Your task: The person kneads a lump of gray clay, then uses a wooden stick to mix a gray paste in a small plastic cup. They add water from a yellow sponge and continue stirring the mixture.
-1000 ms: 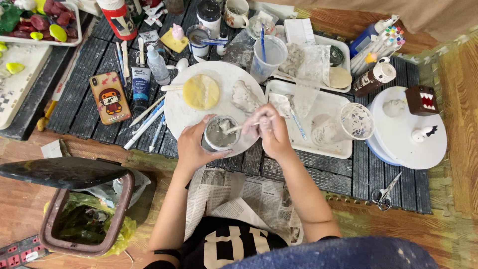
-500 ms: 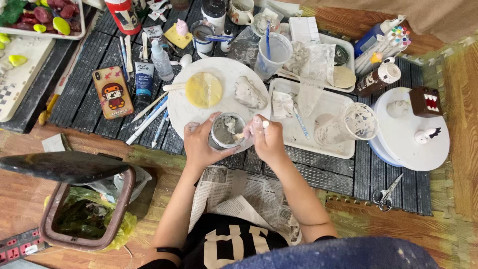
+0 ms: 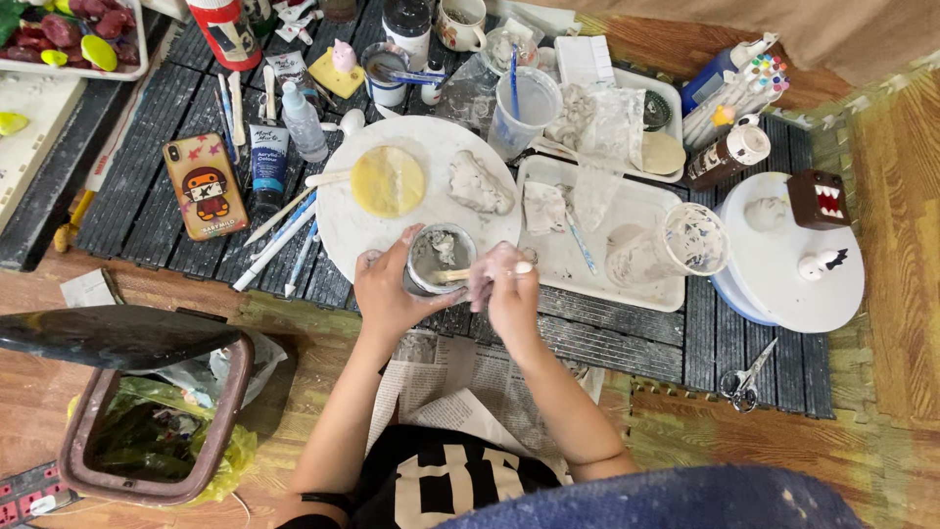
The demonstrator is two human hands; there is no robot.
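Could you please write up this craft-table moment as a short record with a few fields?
Setting: dark slatted mat on a wooden floor, crowded with craft supplies
Left hand: grips a small tin smeared with grey paste
Right hand: holds a stick that reaches into the tin
Behind the tin: round white board with a yellow disc and a grey clay lump
To the right: white tray
Near left: open bin
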